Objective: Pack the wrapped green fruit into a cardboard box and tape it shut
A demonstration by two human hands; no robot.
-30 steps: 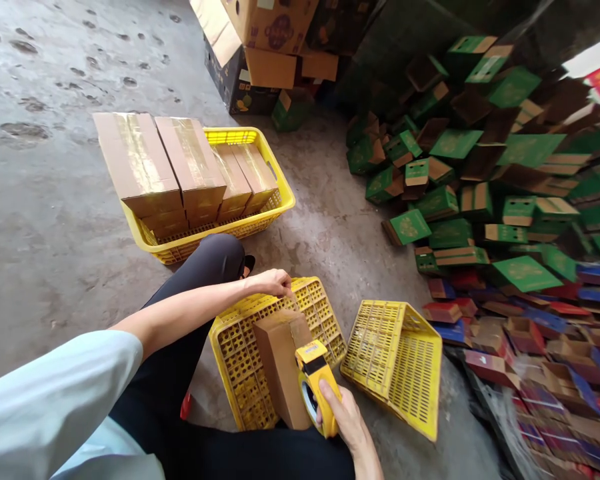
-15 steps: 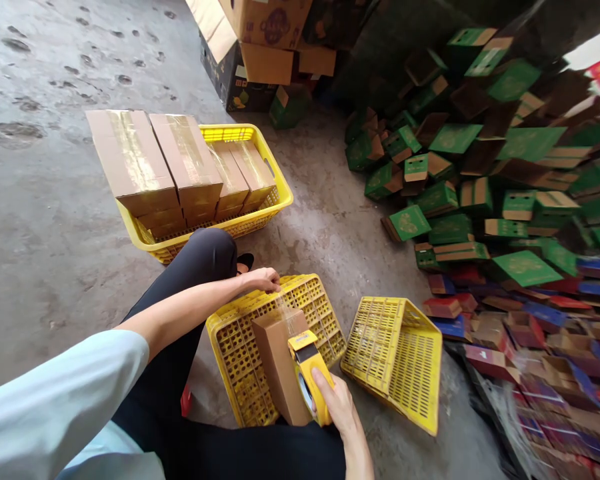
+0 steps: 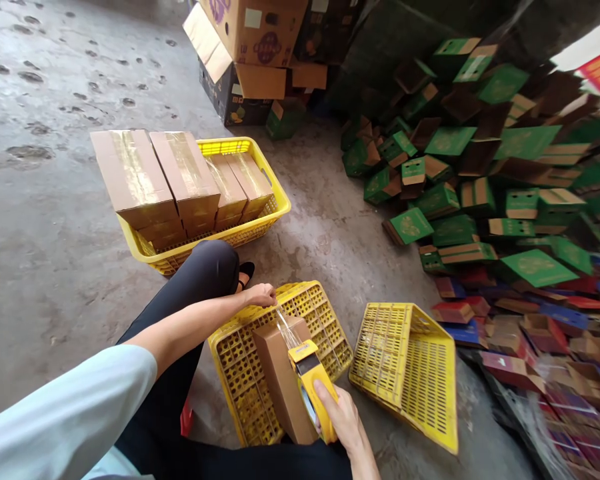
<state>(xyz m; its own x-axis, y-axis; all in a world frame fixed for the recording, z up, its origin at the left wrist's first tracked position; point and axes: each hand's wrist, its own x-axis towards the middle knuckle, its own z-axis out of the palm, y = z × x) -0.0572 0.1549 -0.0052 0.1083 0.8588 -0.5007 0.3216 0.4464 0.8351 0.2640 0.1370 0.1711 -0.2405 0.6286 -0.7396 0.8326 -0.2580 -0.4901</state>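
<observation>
The floor (image 3: 55,220) is grey, bumpy concrete with dark spots. A brown box (image 3: 280,380) lies on an upside-down yellow crate (image 3: 240,353). The right hand (image 3: 343,420) grips a yellow tape gun (image 3: 313,387) tight, pressed on the box. The left hand (image 3: 260,295) pinches the clear tape end (image 3: 283,323) at the box's far end. Beyond the box sits a yellow basket (image 3: 275,200) full of taped boxes. Right of the box lies a tipped crate (image 3: 410,367), then a big heap of green boxes (image 3: 480,167).
</observation>
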